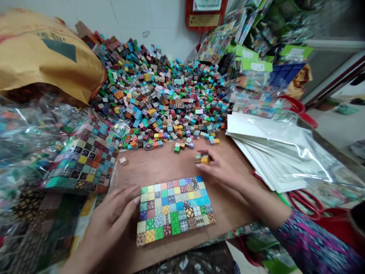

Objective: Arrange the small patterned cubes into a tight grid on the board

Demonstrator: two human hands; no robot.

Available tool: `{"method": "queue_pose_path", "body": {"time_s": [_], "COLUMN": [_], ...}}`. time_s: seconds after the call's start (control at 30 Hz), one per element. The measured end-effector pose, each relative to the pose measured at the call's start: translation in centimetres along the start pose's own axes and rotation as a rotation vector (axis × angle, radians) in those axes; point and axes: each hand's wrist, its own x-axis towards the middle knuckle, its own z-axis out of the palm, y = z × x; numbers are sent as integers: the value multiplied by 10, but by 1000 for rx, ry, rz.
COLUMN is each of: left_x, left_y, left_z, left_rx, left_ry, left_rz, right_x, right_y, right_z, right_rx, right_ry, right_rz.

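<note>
One left hand [112, 217], mine, fingers loosely extended, thumb at the left edge of the block panel. One right hand [218, 167], mine, thumb and fingers pinching a small group of patterned blocks [203, 159], yellow among them, above the panel's upper right corner; sleeve [310, 239] in purple, blue and pink pattern. One rectangular block panel [175, 209], small printed cubes set edge to edge in rows, lying slightly askew in front of me on the brown counter [156, 163]; patterns include checks, leafy green, spots and wheel-like motifs. One loose pale block [123, 161], beyond my left hand. One small cluster of blocks [184, 145], just in front of the heap. One large heap of mixed blocks [171, 102], piled against the white wall [159, 19]. One yellow sack [54, 68], at the heap's left; below it, a plastic-wrapped stack of blocks [85, 163]. One fanned pile of white sheets [253, 152], partly under clear plastic, to the right of the heap. One pair of red-handled scissors [309, 205], near my right forearm. Several packets with green tops [256, 66], back right. One red basket [293, 104], beyond the sheets. One red wall hanging [204, 21], above the heap.
</note>
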Motion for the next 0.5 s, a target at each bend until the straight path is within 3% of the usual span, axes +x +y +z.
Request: {"method": "queue_pose_path", "body": {"time_s": [0.1, 0.2, 0.5], "left_x": [-12, -22, -40], "left_y": [-4, -2, 4], "left_z": [3, 7, 14], "left_rx": [-67, -149, -326], "left_ry": [47, 68, 139], "left_rz": [-226, -455, -800], "right_x": [-45, -70, -71], "right_y": [20, 30, 20], "right_z": [-7, -11, -30], "right_rx": [-140, -252, -563], "right_ry": [68, 77, -99], "right_rz": [68, 66, 25]}}
